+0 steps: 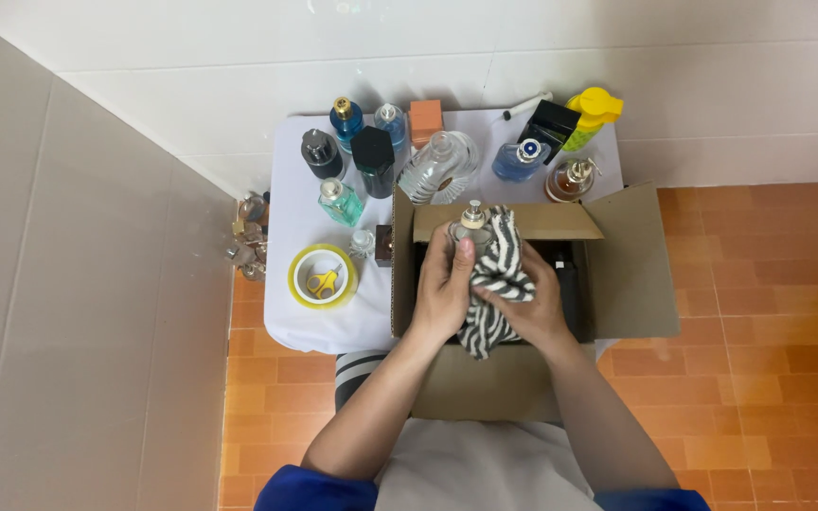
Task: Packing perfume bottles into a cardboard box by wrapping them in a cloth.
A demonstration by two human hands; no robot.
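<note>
Two hands meet above the open cardboard box [631, 274]: your left hand [442, 293] is wrapped around a small clear bottle [471, 225], fingers closed on its body so that only the capped top shows. Your right hand [532, 308] pinches a striped cloth [496, 284] against the bottle's side, fingers curled tight. The cloth hides the bottle's lower half and most of the box's dark contents. Behind, perfume bottles crowd the white table [286, 218], beside a yellow tape roll [323, 276].
</note>
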